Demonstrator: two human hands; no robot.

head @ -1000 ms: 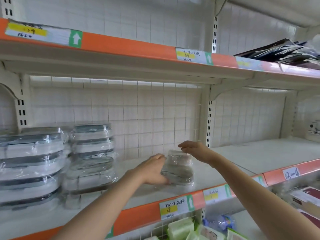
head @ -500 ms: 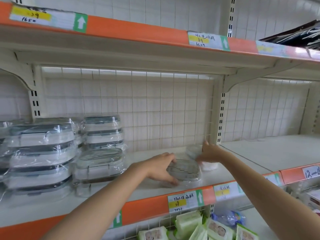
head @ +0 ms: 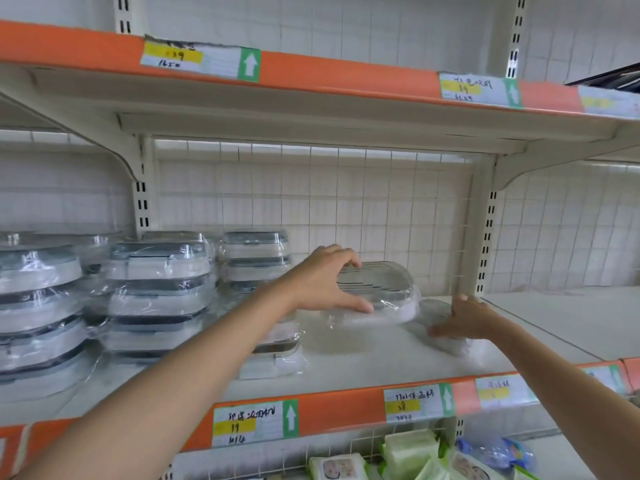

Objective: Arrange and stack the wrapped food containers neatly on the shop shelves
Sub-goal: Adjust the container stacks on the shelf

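My left hand (head: 323,282) grips a clear wrapped food container (head: 379,294) by its left end and holds it a little above the middle shelf (head: 363,362). My right hand (head: 465,318) lies with fingers spread on a second small wrapped container (head: 445,337) resting on the shelf at the right, beside the upright. Stacks of wrapped grey-and-white containers (head: 156,292) fill the shelf's left part, with a rear stack (head: 254,258) behind. One more wrapped container (head: 277,348) sits low under my left forearm.
The shelf above (head: 311,74) overhangs closely, with an orange edge and price tags. A slotted upright (head: 485,237) and wire grid divide this bay from the bay to the right (head: 561,317). Packets of wipes (head: 408,455) lie on the shelf below.
My left hand has lifted the clear container off the shelf and carried it back and up. My right hand has stayed on the small container near the upright. The view has shifted left.
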